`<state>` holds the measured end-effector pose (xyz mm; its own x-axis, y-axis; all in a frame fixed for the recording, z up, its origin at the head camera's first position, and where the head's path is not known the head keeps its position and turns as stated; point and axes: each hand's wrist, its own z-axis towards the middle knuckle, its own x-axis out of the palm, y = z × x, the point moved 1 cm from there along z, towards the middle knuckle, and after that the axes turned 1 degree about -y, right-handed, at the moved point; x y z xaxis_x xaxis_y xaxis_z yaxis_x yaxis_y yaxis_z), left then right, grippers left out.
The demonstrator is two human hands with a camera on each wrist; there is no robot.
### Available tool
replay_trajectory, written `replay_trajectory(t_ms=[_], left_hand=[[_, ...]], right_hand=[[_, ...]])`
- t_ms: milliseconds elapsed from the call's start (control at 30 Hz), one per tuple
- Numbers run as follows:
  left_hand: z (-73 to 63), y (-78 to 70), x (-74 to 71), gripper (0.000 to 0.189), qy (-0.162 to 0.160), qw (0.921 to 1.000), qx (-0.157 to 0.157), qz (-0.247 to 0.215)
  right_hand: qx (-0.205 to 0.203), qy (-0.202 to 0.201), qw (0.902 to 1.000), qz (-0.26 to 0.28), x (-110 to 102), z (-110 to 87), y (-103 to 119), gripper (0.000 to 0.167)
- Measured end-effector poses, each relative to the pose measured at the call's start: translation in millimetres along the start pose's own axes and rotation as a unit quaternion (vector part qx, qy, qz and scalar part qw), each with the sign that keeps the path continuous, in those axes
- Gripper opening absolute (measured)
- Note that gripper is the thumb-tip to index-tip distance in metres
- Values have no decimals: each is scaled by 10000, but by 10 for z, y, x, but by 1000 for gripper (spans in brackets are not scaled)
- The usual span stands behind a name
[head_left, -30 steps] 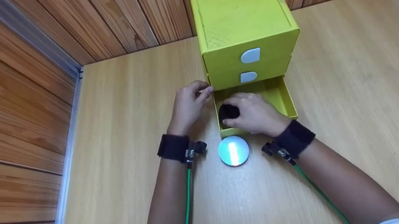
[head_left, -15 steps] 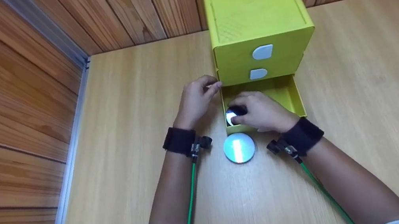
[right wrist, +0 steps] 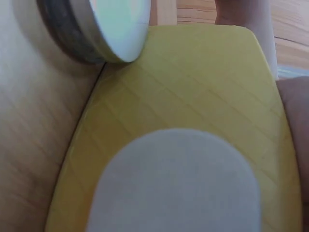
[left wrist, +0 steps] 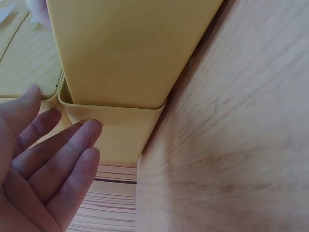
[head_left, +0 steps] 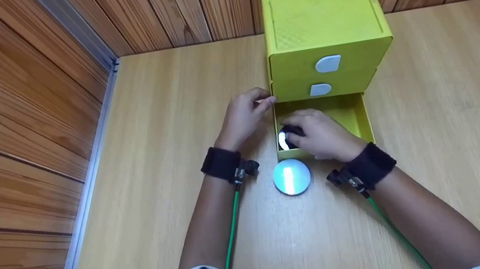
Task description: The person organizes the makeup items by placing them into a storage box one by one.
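My right hand (head_left: 321, 137) reaches into the pulled-out bottom drawer (head_left: 355, 116) of a yellow drawer cabinet (head_left: 321, 11). Its thumb and fingers grip a dark round object (head_left: 293, 132) with a bright shiny patch, at the drawer's left front corner. At the cabinet's left side is my left hand (head_left: 242, 117), fingertips right at its lower front edge; in the left wrist view the fingers (left wrist: 72, 154) are loosely bent beside the yellow wall, holding nothing. Just in front of the drawer lies a round flat tin (head_left: 292, 177) with a glossy, reflecting top, also in the right wrist view.
White tabs (head_left: 328, 63) mark the two upper drawers, both pushed in. A pale tab (right wrist: 176, 183) is on the open drawer's front. Wood-plank walls (head_left: 19, 140) stand at the left and behind the cabinet on the wooden table (head_left: 157, 99).
The dark round object has tilted in my right hand, so a bright shiny patch now shows. My left hand stays at the cabinet edge. The whole head view has shifted slightly.
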<state>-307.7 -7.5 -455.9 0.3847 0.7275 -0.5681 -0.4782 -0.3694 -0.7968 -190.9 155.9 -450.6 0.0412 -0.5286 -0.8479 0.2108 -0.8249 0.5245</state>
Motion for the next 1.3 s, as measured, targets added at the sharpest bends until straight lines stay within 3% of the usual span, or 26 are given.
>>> replay_trajectory(t_ms=[133, 300, 500, 600, 833, 1100, 1300], left_hand=[[24, -19, 50, 27, 45, 10000, 58, 49], [61, -78, 128, 29, 259, 9996, 124, 58], [80, -119, 159, 32, 349, 9992, 212, 47], [75, -117, 147, 32, 325, 9993, 208, -12], [58, -55, 64, 33, 299, 9993, 42, -232], [51, 71, -23, 32, 162, 9982, -190, -537], [-5, 191, -118, 28, 44, 9972, -375, -650]], right_hand=[[-432, -719, 9963, -182, -30, -100, 46, 32], [-934, -1730, 9794, -457, -14, -340, 143, 23], [-1352, -2247, 9611, -869, 60, -565, 262, 25], [-1371, -2143, 9598, -1189, 77, -638, 336, 27], [-1188, -1218, 9666, -1916, 170, -728, 465, 36], [-996, -471, 9594, -2595, 405, -591, 562, 45], [-864, -265, 9550, -2823, 565, -476, 703, 57]])
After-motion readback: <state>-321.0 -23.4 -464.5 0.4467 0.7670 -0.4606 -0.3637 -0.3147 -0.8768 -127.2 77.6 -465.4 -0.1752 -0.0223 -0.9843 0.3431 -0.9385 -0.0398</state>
